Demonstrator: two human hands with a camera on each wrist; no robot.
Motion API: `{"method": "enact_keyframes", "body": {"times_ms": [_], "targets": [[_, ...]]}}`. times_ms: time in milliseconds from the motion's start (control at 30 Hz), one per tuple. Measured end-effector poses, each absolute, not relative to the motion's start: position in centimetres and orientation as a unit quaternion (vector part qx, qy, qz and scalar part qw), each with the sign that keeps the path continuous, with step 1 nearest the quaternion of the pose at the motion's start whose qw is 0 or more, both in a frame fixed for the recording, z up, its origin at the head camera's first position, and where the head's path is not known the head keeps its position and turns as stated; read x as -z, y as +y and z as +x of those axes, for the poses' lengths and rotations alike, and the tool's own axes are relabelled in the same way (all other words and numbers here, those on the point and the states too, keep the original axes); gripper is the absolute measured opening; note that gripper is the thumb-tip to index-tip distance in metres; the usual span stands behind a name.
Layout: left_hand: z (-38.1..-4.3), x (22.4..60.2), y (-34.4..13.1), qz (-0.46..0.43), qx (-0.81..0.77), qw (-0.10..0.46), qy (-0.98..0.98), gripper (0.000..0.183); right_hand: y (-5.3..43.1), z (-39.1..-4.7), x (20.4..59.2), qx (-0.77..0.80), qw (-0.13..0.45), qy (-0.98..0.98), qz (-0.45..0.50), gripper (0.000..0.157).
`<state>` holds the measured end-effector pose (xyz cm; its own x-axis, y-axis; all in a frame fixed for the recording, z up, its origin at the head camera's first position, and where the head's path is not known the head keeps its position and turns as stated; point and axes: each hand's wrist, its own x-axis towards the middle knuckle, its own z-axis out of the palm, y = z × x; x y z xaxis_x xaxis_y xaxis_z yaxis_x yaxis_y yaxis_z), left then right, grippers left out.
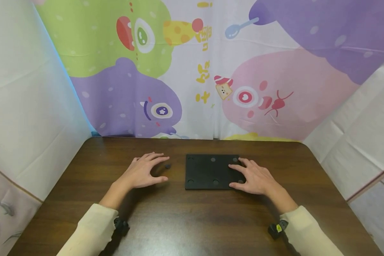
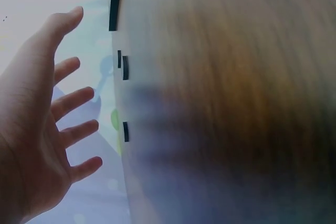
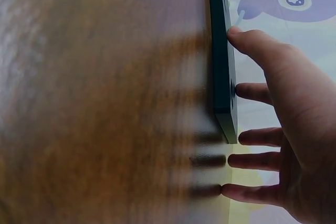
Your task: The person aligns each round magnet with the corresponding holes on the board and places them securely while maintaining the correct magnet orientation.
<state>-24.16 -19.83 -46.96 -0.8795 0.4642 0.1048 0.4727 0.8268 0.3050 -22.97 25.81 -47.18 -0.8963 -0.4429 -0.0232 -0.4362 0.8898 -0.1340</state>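
Note:
A flat black rectangular board (image 1: 201, 170) with round spots near its long edges lies on the table. My right hand (image 1: 256, 177) is spread at the board's right end, thumb and index fingertip overlapping it in the head view. In the right wrist view the thumb (image 3: 257, 43) is right at the board's upper face. To the left, my left hand (image 1: 142, 172) hovers with fingers parted and holds nothing. Beside its index finger sits a small dark disc (image 1: 168, 166). Small black pieces (image 2: 125, 67) show on the table in the left wrist view; the hand covers some from above.
The brown wooden table (image 1: 192, 217) ends at a curtain (image 1: 204, 121) printed with cartoon monsters. White cloth walls (image 1: 28, 89) stand on both sides. A small black camera (image 1: 121, 226) is strapped at each wrist, by the cream sleeves.

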Motion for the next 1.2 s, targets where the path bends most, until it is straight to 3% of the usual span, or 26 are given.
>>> {"method": "enact_keyframes", "body": {"times_ms": [1200], "targets": [[-25.8,47.6,-18.9,-0.25,0.154,0.029,-0.956,0.062,25.7,-23.0,46.9,0.05,0.028,0.972,-0.227,0.082]]}}
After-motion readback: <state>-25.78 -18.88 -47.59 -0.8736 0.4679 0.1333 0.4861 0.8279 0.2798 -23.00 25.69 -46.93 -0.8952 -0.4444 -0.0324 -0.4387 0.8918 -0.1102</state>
